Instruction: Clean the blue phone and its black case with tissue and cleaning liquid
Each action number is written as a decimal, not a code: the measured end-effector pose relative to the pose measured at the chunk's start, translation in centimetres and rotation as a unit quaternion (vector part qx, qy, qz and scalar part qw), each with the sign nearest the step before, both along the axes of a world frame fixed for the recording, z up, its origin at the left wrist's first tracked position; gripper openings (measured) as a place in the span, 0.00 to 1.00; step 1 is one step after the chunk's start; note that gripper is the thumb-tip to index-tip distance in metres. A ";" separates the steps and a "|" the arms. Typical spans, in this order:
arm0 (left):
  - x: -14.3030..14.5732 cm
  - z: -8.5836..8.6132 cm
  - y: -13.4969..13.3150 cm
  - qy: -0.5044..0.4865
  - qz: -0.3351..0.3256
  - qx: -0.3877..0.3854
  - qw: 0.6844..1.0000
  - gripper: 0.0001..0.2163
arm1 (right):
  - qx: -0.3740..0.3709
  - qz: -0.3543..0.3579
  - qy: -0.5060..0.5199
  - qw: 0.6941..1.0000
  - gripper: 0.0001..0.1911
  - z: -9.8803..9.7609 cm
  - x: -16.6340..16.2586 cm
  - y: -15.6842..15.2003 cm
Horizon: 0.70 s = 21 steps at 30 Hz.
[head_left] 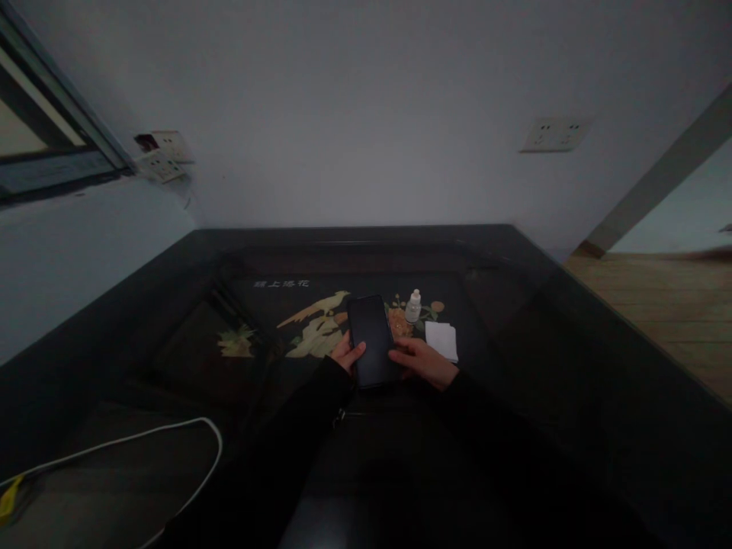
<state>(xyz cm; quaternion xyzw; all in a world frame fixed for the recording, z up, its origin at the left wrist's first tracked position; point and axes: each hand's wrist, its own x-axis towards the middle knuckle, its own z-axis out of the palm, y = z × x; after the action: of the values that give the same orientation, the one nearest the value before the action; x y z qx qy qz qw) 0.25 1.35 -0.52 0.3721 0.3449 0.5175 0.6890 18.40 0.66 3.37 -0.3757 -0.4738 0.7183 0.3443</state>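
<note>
Between my hands is a black smartphone [373, 339], its dark screen facing up, over the dark tabletop. My left hand [346, 354] grips its left edge, with the thumb lying on the front. On the opposite edge my right hand [425, 361] holds it, thumb at the screen's rim and the other fingers partly hidden. A small clear dropper bottle [412, 306] with a white cap stands upright beyond my right hand. Beside it lies a folded white cloth or tissue [440, 339], close to my right wrist.
The dark table [492, 248] bears a bird-and-flower picture and meets the wall behind. A white cable [211, 427] curves at the lower left, near a yellow item [9, 499]. Wall sockets [553, 135] sit at the right; a wooden floor [657, 297] shows beyond the table.
</note>
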 end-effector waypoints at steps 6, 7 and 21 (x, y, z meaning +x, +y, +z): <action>0.1 0.3 -0.7 0.017 -0.086 -0.014 0.996 0.32 | 0.028 -0.143 0.033 0.989 0.22 -0.4 0.2 0.9; 0.1 0.3 -0.8 0.023 -0.101 -0.009 0.995 0.33 | 0.023 -0.153 0.042 0.987 0.22 -0.7 0.1 1.0; 0.8 0.1 -0.9 0.147 -0.129 0.090 0.977 0.37 | 0.020 -0.221 0.084 0.971 0.20 -0.9 -0.2 0.8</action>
<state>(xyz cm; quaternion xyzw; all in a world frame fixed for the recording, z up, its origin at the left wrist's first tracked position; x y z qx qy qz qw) 1.03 0.42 -0.42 0.5458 0.3431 0.3927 0.6559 18.19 1.47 2.49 -0.4021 -0.3627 0.6439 0.5405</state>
